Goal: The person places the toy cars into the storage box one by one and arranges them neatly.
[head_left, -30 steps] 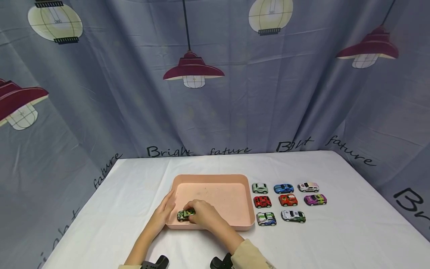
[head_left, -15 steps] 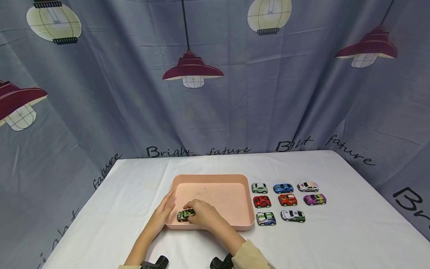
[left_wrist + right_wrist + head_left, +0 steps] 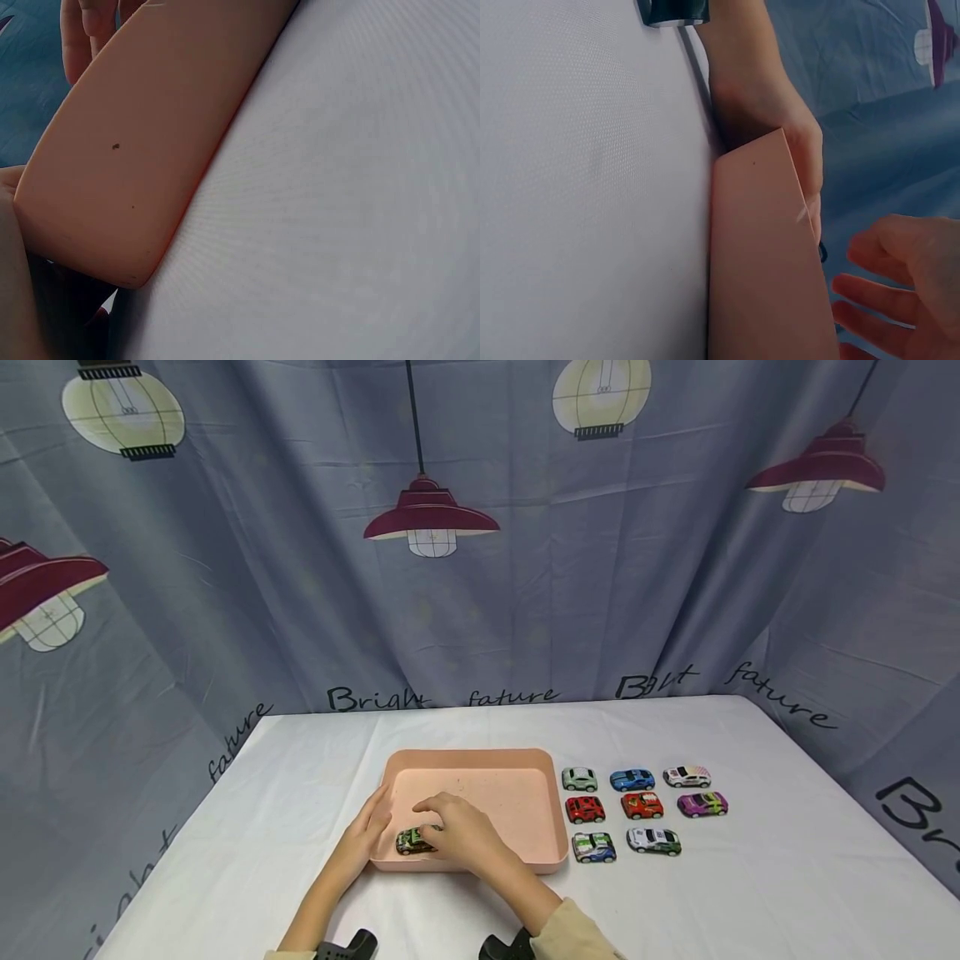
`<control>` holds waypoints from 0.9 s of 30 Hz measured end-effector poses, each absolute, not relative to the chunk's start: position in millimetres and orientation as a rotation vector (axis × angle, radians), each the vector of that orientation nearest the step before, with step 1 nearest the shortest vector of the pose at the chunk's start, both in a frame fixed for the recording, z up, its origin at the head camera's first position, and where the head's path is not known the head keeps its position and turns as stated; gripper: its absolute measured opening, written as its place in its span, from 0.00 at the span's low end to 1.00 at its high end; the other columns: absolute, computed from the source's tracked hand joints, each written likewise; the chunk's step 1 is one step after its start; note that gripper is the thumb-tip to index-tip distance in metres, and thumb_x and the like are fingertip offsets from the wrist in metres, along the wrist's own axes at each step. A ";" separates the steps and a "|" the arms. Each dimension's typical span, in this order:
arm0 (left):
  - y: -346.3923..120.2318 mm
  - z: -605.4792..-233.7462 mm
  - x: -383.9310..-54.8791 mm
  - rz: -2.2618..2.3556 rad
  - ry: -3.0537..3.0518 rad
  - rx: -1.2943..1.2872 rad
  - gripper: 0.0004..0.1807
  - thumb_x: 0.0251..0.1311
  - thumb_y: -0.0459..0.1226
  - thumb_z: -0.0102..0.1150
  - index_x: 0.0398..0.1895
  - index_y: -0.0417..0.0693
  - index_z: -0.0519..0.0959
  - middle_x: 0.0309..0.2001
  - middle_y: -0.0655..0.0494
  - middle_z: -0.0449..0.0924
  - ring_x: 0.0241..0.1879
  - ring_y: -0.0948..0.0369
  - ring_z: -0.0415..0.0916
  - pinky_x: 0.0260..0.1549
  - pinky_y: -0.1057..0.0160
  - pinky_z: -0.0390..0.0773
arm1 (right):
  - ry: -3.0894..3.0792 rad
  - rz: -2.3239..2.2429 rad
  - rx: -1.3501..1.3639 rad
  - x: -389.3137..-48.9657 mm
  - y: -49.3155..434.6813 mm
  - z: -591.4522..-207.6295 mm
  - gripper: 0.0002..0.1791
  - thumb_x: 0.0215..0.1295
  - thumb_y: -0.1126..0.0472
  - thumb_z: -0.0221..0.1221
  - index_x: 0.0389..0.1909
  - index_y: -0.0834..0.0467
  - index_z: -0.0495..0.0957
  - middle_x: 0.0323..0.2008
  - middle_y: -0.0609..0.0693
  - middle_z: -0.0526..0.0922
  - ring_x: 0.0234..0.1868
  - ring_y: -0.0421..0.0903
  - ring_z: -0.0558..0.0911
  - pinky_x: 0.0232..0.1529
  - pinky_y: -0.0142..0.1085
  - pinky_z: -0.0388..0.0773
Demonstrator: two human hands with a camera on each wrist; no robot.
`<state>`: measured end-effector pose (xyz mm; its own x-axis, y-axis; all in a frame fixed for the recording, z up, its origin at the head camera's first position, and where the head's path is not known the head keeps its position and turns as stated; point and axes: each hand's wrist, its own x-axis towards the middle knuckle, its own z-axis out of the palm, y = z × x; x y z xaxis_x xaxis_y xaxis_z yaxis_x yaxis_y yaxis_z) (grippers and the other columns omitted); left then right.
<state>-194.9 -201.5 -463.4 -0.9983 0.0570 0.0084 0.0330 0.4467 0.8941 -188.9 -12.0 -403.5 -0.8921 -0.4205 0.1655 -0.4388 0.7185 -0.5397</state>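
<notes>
In the head view, a green camouflage toy car (image 3: 412, 841) sits in the near left corner of the shallow pink tray (image 3: 495, 760). Above its right end hovers my right hand (image 3: 468, 835), fingers spread apart and the thumb over part of the car. My left hand (image 3: 362, 832) lies along the tray's left side with its fingers straight. From the left wrist, the tray's outer wall (image 3: 142, 135) fills the left half and the car is hidden. The right wrist view has my right hand (image 3: 922, 277) with loosely bent fingers beside the tray wall (image 3: 765, 247).
Right of the tray, several toy cars stand in loose rows, among them a red one (image 3: 585, 810), a blue one (image 3: 632, 780), a purple one (image 3: 702, 805) and a white one (image 3: 654, 841). A white cloth (image 3: 750, 893) covers the table. Behind hangs a grey-blue curtain (image 3: 480, 627).
My right hand has let go of the green car and risen slightly to the right, its fingers spreading. The car stays in the tray corner, and my left hand has not moved.
</notes>
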 end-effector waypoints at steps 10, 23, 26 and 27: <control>-201.9 -465.2 -195.9 1.638 2.662 0.084 0.29 0.67 0.51 0.39 0.70 0.60 0.51 0.71 0.46 0.48 0.69 0.43 0.44 0.63 0.34 0.47 | -2.793 0.925 0.674 -186.2 -1.6 -396.4 0.13 0.60 0.57 0.55 0.44 0.49 0.80 0.47 0.45 0.81 0.49 0.45 0.80 0.45 0.41 0.78; -202.2 -464.7 -197.5 1.637 2.664 0.073 0.29 0.66 0.51 0.40 0.70 0.61 0.51 0.71 0.46 0.48 0.70 0.43 0.43 0.63 0.35 0.46 | -2.664 0.900 0.661 -181.6 15.4 -395.8 0.11 0.60 0.54 0.57 0.43 0.46 0.81 0.45 0.42 0.82 0.49 0.44 0.80 0.44 0.42 0.79; -202.2 -465.0 -197.3 1.637 2.666 0.070 0.29 0.66 0.51 0.40 0.70 0.61 0.51 0.71 0.47 0.48 0.69 0.43 0.44 0.63 0.34 0.46 | -2.633 0.865 0.666 -179.9 19.3 -397.2 0.11 0.59 0.53 0.58 0.43 0.46 0.80 0.44 0.42 0.82 0.48 0.43 0.80 0.45 0.40 0.78; -202.1 -465.1 -197.1 1.638 2.665 0.071 0.29 0.66 0.51 0.40 0.70 0.61 0.51 0.71 0.47 0.48 0.69 0.43 0.44 0.63 0.34 0.46 | -2.619 0.851 0.669 -179.3 20.6 -397.5 0.11 0.59 0.53 0.58 0.43 0.46 0.80 0.44 0.42 0.82 0.47 0.43 0.80 0.46 0.40 0.78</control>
<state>-197.1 -202.1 -465.1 -0.9989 0.0450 0.0132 0.0321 0.4509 0.8920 -179.3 20.6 -397.5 -0.8443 -0.3352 0.4181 -0.5168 0.7153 -0.4703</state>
